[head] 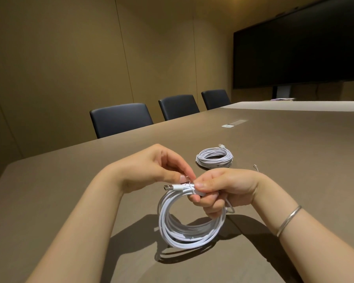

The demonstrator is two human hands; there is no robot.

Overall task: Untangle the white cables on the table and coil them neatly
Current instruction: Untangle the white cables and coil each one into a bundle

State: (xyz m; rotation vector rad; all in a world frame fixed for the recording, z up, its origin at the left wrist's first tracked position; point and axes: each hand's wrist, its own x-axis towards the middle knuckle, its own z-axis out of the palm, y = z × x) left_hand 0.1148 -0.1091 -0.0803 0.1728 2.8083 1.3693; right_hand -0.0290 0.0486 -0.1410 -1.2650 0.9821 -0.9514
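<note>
A white cable coil hangs upright just above the brown table, its USB plug sticking out to the left at the top. My right hand grips the top of this coil, fingers curled round the bundled strands. My left hand pinches a thin wire twist tie wrapped round the bundle beside the plug. A second white cable coil lies flat on the table behind my hands, its plug end on top at the back.
A loose twist tie lies on the table right of the flat coil. A cable port plate is set in the tabletop farther back. Three dark chairs line the far left edge. A large black screen stands at right.
</note>
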